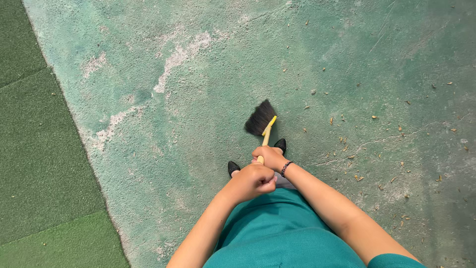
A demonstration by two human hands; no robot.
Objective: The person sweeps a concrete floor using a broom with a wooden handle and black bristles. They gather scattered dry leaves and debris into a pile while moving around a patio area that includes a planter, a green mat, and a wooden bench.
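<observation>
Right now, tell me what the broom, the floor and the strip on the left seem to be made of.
Broom: pale handle, probably wood or bamboo by its matt tan look, with a yellow collar, likely plastic; black bristles, fibre unclear.
Floor: looks like concrete under worn green paint, with cracks and pale scuffed patches.
Strip: dark green tufted tiles, likely artificial turf or carpet.
Both the left hand and the right hand grip the handle.

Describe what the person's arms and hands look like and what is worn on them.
Both forearms are bare, with no gloves on the left hand or right hand. A dark beaded bracelet circles the right wrist. A short teal sleeve edge shows at the right upper arm, matching the teal top.
</observation>
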